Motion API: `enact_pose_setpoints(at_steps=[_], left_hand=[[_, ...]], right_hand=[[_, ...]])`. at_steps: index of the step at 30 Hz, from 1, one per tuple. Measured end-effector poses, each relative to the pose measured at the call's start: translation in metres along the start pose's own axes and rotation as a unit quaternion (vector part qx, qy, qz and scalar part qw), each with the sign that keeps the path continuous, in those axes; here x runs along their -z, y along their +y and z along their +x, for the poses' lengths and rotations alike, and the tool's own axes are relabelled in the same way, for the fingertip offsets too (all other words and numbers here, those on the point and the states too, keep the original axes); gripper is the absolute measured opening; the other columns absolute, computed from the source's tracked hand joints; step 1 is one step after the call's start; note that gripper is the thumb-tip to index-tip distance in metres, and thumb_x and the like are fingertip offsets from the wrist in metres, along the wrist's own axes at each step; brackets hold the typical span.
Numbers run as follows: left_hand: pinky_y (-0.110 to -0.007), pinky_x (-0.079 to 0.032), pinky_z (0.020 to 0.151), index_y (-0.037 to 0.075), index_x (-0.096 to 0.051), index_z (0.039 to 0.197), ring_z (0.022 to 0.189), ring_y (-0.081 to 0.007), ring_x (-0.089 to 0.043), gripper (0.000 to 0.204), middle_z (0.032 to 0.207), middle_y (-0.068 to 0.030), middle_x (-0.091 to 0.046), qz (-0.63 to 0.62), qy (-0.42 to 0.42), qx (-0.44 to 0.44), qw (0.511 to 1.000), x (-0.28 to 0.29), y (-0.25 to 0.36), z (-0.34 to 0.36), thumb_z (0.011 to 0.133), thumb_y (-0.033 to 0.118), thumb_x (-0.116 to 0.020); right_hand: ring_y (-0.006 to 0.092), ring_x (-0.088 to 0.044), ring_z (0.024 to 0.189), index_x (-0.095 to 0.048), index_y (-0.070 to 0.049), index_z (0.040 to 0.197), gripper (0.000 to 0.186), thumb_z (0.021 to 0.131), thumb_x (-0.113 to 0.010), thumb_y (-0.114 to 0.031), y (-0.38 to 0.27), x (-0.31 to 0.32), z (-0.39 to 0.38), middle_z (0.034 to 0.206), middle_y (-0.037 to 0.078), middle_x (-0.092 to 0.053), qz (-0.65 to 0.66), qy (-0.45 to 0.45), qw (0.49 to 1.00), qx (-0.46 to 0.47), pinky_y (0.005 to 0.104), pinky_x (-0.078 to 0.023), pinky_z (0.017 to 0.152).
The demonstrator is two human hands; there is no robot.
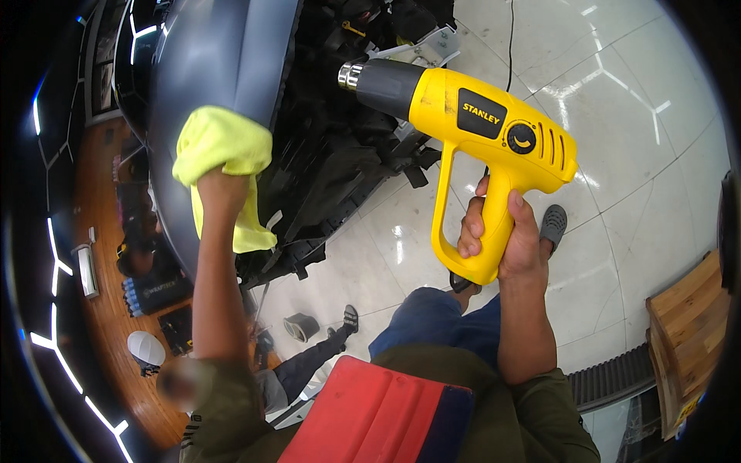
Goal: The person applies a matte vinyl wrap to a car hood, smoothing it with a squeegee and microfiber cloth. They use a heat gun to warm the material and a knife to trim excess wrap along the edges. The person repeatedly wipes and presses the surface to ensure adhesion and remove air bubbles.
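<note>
My left hand (222, 189) grips a crumpled yellow-green cloth (220, 131) against a smooth dark grey car body panel (208, 54), whose black underside and loose fittings (347, 162) show at its right. My right hand (498, 231) is wrapped round the handle of a yellow and black heat gun (463, 100), held up beside the panel with its metal nozzle pointing left toward the panel's black parts. A red squeegee (359, 413) with a dark blue edge sits at my chest.
Another person's leg (309, 363) shows at lower left beside a bucket (301, 326). A wooden bench (100, 255) with tools runs along the left. A wooden board (679, 324) stands at right. A cord (510, 46) trails over the tiled floor (617, 193).
</note>
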State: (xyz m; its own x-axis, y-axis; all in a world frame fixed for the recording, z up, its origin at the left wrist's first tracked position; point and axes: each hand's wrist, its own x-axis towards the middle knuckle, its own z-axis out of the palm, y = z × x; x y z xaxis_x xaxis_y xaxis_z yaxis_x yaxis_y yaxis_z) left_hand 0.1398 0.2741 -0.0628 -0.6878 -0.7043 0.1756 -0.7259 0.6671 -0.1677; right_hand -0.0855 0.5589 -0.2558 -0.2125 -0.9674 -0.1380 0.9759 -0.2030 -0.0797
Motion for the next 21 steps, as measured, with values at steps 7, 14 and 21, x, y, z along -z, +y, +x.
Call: enact_pose_setpoints(at_steps=[7, 14, 21], left_hand=[[-0.042, -0.037, 0.104, 0.007, -0.058, 0.122, 0.123, -0.0353, -0.048, 0.046, 0.129, -0.0167, -0.055, 0.032, -0.004, -0.024, 0.999, -0.003, 0.029, 0.059, 0.079, 0.02, -0.068], [-0.041, -0.04, 0.1, 0.006, -0.059, 0.118, 0.115, -0.035, -0.054, 0.04, 0.118, -0.0181, -0.061, 0.047, -0.069, 0.011, 0.996, 0.007, 0.033, 0.1, 0.081, 0.02, -0.063], [-0.046, -0.034, 0.104, 0.006, -0.059, 0.119, 0.12, -0.0379, -0.048, 0.041, 0.124, -0.0168, -0.057, 0.065, 0.027, -0.053, 0.996, -0.011, -0.004, -0.034, 0.078, 0.009, -0.059]], right_hand=[[0.0202, -0.054, 0.049, -0.045, -0.006, 0.11, 0.047, 0.093, -0.05, -0.049, -0.011, 0.004, -0.003, 0.067, 0.01, -0.052, -0.068, -0.005, 0.998, -0.005, 0.0343, -0.05, 0.051], [0.0194, -0.053, 0.049, -0.045, -0.005, 0.11, 0.045, 0.094, -0.049, -0.047, -0.046, 0.006, 0.005, 0.068, 0.01, -0.052, -0.082, -0.004, 0.997, 0.014, 0.0337, -0.05, 0.05], [0.0217, -0.056, 0.05, -0.046, -0.005, 0.11, 0.045, 0.093, -0.053, -0.046, -0.037, -0.001, -0.007, 0.069, 0.011, -0.054, -0.092, -0.013, 0.996, -0.013, 0.0347, -0.052, 0.052]])
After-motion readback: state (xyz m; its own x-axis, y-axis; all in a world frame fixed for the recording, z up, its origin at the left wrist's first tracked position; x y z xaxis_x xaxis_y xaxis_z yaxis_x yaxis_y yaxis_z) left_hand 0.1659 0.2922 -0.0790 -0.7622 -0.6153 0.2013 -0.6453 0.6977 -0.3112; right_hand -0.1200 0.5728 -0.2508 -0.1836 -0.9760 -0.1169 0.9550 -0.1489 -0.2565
